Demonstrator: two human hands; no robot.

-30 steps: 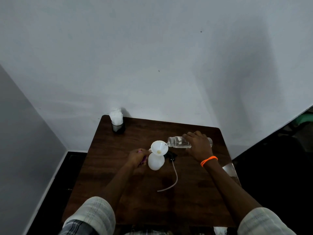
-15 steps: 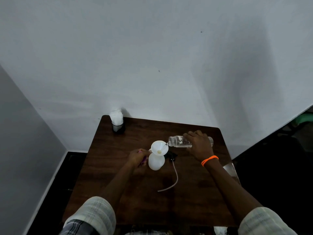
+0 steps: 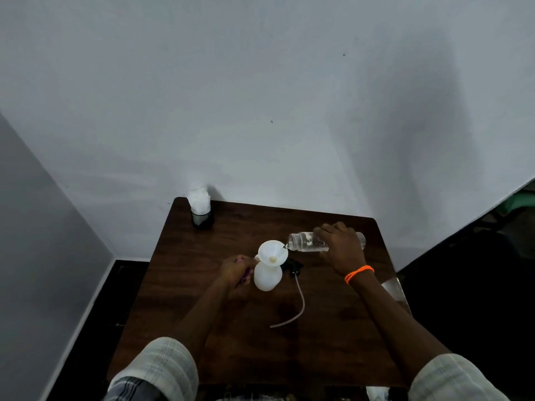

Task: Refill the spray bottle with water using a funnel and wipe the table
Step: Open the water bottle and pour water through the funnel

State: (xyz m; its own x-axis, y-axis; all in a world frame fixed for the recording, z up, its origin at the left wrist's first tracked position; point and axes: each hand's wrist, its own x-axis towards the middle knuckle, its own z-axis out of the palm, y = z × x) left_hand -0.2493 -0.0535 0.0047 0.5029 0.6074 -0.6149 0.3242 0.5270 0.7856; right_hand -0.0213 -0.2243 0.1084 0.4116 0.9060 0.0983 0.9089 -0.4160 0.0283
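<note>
Beside the funnel [image 3: 272, 250]: light, tippy spray bottle [image 3: 267, 274] gripped at its side by left hand [image 3: 235, 270], right hand [image 3: 341, 244] clamped around slippery clear water bottle [image 3: 304, 242].

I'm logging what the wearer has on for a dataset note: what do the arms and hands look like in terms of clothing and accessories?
Both forearms are bare below short, pale off-white sleeves with a faint woven check pattern, left sleeve and right sleeve. The right wrist wears a thin bright orange doubled band. The left hand and right hand are bare: no gloves, and no rings or watch that I can make out.
</note>
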